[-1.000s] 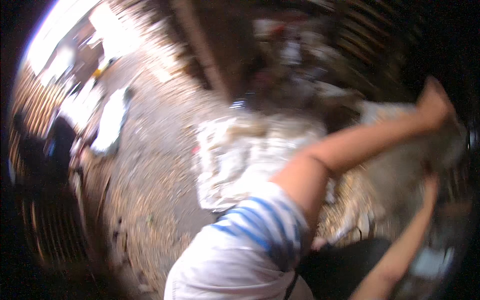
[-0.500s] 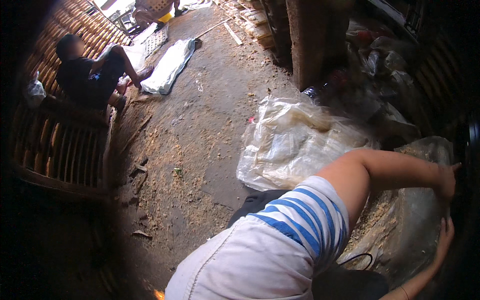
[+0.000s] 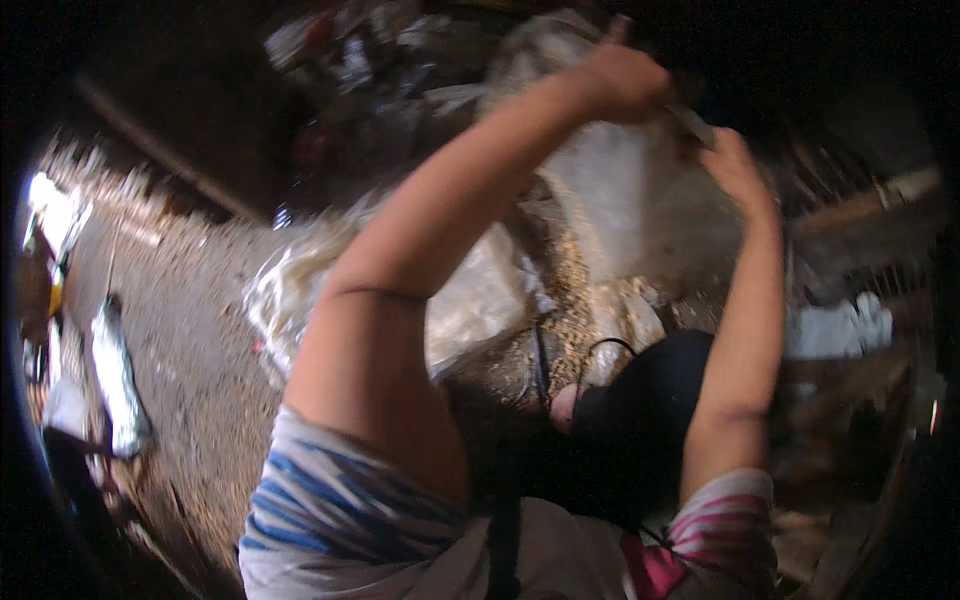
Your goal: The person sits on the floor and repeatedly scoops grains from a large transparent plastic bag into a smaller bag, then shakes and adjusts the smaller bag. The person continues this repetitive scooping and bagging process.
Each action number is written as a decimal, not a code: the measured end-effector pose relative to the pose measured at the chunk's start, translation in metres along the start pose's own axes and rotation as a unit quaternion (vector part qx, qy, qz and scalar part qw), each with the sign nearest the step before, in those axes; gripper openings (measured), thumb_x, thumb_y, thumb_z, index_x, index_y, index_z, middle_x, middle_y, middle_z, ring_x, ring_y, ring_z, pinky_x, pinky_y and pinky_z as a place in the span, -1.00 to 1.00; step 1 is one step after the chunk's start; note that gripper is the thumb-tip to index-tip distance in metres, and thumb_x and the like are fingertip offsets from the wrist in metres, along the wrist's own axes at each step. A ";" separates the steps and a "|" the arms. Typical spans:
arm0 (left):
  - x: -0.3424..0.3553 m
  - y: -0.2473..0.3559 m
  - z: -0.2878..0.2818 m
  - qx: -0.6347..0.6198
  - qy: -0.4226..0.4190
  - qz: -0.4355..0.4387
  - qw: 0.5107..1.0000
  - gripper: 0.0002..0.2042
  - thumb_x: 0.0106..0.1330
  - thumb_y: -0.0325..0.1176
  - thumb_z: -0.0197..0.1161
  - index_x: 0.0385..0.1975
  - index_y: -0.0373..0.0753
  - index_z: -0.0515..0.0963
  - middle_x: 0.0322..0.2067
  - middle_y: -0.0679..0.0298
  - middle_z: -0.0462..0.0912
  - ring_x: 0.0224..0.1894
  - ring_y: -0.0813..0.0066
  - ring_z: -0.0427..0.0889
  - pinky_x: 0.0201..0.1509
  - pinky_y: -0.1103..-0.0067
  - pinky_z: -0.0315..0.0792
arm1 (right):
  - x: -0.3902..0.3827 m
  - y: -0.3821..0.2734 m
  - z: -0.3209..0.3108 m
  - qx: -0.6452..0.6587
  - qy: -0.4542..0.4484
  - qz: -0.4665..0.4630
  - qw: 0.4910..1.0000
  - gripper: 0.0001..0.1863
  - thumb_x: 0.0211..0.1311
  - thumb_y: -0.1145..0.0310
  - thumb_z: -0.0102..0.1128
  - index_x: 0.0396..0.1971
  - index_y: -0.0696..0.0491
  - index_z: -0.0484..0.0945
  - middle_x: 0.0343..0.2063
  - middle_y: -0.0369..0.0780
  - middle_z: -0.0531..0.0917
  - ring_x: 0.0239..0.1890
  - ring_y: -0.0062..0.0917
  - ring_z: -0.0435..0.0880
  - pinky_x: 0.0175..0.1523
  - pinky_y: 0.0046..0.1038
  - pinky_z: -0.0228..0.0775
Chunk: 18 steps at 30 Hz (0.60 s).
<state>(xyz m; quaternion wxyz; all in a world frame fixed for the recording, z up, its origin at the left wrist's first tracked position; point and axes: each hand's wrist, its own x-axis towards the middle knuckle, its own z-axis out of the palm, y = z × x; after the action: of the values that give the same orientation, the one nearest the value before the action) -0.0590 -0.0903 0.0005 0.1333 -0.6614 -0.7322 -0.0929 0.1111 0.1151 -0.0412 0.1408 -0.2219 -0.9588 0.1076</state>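
My left hand [image 3: 632,85] grips the upper edge of a large, cloudy clear plastic bag [image 3: 640,200], with one finger sticking up. A little lower and to the right, my right hand [image 3: 735,165] is closed on the same edge, which stretches as a pale band between the two hands. The bag hangs down in front of me. Pale chips or crumbs [image 3: 568,290] lie beside and below it. Motion blurs both hands, so the exact finger positions are unclear.
Another crumpled plastic sheet [image 3: 480,300] lies on the ground behind my left arm. My dark-clothed knee [image 3: 650,385] is below the bag. More plastic bags [image 3: 370,50] are heaped at the far left, near a wooden post [image 3: 165,150]. A white sack [image 3: 118,385] lies on the dirt floor.
My view has swung to the right, bringing both arms toward the middle. The plastic bag now hangs raised between my hands. My right hand has come up to its top edge.
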 end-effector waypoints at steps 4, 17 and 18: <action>0.007 -0.009 0.001 0.051 0.043 0.000 0.998 -0.76 0.23 -0.15 0.18 -0.12 0.20 0.66 -0.24 0.21 0.71 -0.05 0.18 0.65 0.36 -0.08 -0.02 | -0.026 0.016 -0.024 -0.077 -0.087 0.135 0.984 -0.49 0.15 0.16 0.31 -0.03 0.24 0.50 -0.11 0.00 0.63 -0.05 -0.30 0.60 0.05 -0.31 0.37; 0.021 -0.003 -0.003 0.067 0.075 -0.010 0.995 -0.79 0.25 -0.19 0.15 -0.18 0.17 0.67 -0.28 0.26 0.72 -0.10 0.17 0.68 0.37 -0.06 -0.05 | -0.049 0.066 -0.038 -0.001 -0.053 0.157 0.986 -0.34 0.09 -0.04 0.35 -0.04 0.27 0.54 -0.11 0.01 0.65 -0.03 -0.30 0.62 0.06 -0.34 0.40; 0.019 -0.005 -0.005 0.047 0.060 -0.012 0.997 -0.78 0.25 -0.18 0.14 -0.16 0.16 0.67 -0.26 0.25 0.72 -0.09 0.17 0.67 0.37 -0.08 -0.08 | -0.059 0.094 -0.037 -0.013 -0.070 0.155 0.985 -0.31 0.08 -0.06 0.36 -0.04 0.29 0.54 -0.08 0.06 0.63 -0.01 -0.25 0.62 0.05 -0.32 0.42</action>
<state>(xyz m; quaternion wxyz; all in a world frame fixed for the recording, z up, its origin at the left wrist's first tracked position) -0.0650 -0.0742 0.0117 0.2067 -0.6391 -0.7341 -0.0994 0.2107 0.1763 -0.0450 0.0518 -0.3615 -0.9217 0.1309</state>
